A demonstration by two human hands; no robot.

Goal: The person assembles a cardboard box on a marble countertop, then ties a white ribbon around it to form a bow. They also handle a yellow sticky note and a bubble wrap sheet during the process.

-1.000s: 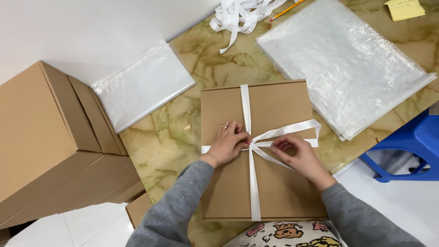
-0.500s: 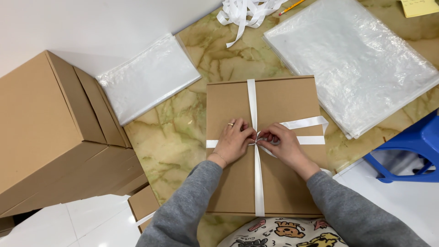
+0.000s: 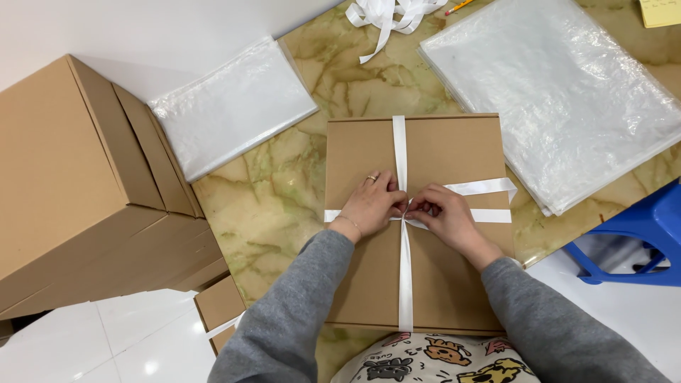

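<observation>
A flat brown cardboard box [image 3: 440,149] lies on a marbled table [image 3: 277,191] in front of me. A white ribbon [image 3: 399,142] runs lengthwise and crosswise over its lid. My left hand [image 3: 370,206] and my right hand [image 3: 441,213] meet at the ribbon's crossing, fingertips pinching the ribbon there. A loose ribbon end [image 3: 486,188] loops out to the right of my right hand. Grey sleeves cover both forearms.
A stack of clear plastic bags [image 3: 560,92] lies at the right, a smaller one [image 3: 230,106] at the left. Loose white ribbon [image 3: 386,14] sits at the far edge. Large cardboard cartons [image 3: 78,184] stand left of the table, a blue stool [image 3: 631,234] at the right.
Both hands have drawn together at the ribbon crossing. The right hand moved left from the loose loop, and that loop now lies flatter on the lid.
</observation>
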